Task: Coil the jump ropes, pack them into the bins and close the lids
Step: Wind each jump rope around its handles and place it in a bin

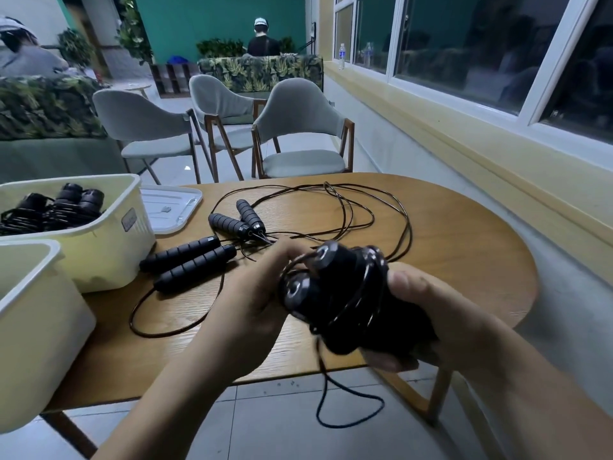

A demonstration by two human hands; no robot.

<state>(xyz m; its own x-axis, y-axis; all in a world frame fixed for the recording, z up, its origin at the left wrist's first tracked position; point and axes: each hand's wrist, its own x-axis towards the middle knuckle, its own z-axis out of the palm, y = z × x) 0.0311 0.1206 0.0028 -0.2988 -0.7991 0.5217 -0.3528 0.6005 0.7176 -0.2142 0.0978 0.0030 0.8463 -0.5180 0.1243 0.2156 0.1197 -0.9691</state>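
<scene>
My right hand grips a black jump rope, its two handles side by side with cord wound around them. My left hand touches the handle ends and pinches the cord. A loose tail of cord hangs below the table edge. Two more jump ropes lie uncoiled on the wooden table: one pair of handles near the bins, another pair behind it, their cords tangled in loops. A cream bin at left holds several coiled ropes.
A second cream bin stands at the near left. A white lid lies flat behind the first bin. Three grey chairs stand beyond the table. A windowed wall runs along the right. People sit in the background.
</scene>
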